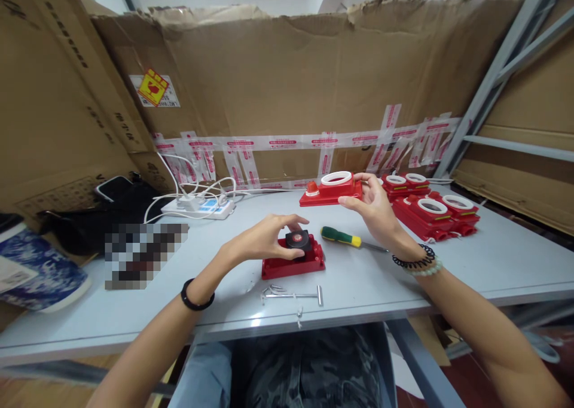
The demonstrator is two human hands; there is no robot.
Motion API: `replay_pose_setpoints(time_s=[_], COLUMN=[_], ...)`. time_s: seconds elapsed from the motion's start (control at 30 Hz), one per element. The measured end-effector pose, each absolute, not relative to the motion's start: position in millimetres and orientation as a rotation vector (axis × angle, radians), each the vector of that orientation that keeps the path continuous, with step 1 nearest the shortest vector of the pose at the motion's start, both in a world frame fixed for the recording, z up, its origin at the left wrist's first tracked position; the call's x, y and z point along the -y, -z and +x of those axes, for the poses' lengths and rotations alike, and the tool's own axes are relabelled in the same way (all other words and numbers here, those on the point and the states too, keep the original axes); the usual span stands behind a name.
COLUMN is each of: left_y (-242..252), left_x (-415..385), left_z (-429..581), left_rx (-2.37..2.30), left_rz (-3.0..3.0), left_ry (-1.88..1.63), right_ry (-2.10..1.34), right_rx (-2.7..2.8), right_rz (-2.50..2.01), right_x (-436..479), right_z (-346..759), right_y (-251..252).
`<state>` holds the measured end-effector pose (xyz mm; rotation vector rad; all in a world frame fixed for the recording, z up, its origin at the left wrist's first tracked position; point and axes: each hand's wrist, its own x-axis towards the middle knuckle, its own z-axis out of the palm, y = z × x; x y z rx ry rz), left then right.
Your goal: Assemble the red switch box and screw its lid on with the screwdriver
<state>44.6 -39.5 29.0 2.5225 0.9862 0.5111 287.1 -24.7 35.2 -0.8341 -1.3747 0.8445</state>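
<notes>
My left hand (269,238) is curled around a black square part with a round red-marked centre (298,238), thumb in front and fingers behind. That part sits in or just over an open red plastic housing (293,268) on the table. In my right hand (375,207), a red plastic cover with a white ring and a small red knob (332,192) is gripped by its right end, tilted slightly. Between the hands lies a screwdriver with a green and yellow handle (341,236). Nearer the edge is a metal T-shaped tool (309,295), beside small metal pieces (275,289).
Several red units with white rings (430,213) stand at the right. A white power strip (215,209) with tangled cables lies at the back left, near a black bag (76,225) and a blue-white cup (42,270). Cardboard (278,79) walls the back; a metal post (488,85) rises right.
</notes>
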Motion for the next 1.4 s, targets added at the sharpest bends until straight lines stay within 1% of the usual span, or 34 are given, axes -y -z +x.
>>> replay_pose_setpoints(time_s=[0.23, 0.4, 0.47, 0.6, 0.67, 0.77, 0.83, 0.87, 1.0, 1.07, 1.17, 1.4], left_y=[-30, -38, -43, -49, -48, -44, -41, -40, -36, -32, -27, -19], left_x=[40, 48, 53, 62, 64, 63, 62, 61, 60, 60, 59, 57], left_z=[47, 35, 27, 24, 30, 40, 43, 43, 39, 37, 36, 36], left_rx=[-0.956, -1.032, -1.103, -1.171, -1.09, -1.01, -0.984, -0.98, -1.046, -1.074, -1.098, -1.124], left_rz=[2.535, 2.579, 2.609, 2.623, 2.629, 2.595, 2.555, 2.546, 2.583, 2.597, 2.612, 2.607], left_ry=[-0.528, -0.609, -0.738, -1.138, -1.118, -0.945, -0.895, -0.884, -0.795, -0.733, -0.635, -0.526], right_ry=[-0.842, -0.902, -0.931, -1.036, -1.101, -1.149, -1.073, -0.971, -0.386, -0.238, -0.181, -0.219], right_rx=[1.384, 1.376, 1.402, 1.518, 1.592, 1.675, 1.761, 1.823, 2.132, 2.264, 2.378, 2.438], right_rz=[-0.825, -0.728, -0.672, -0.57, -0.531, -0.518, -0.536, -0.546, -0.561, -0.598, -0.685, -0.721], right_x=[23, 22, 26, 37, 41, 45, 46, 47, 50, 49, 46, 44], right_z=[287, 285, 281, 265, 257, 252, 254, 255, 260, 260, 259, 260], right_y=[-33, -31, -28, -18, -10, -3, -4, -6, -15, -15, -11, -6])
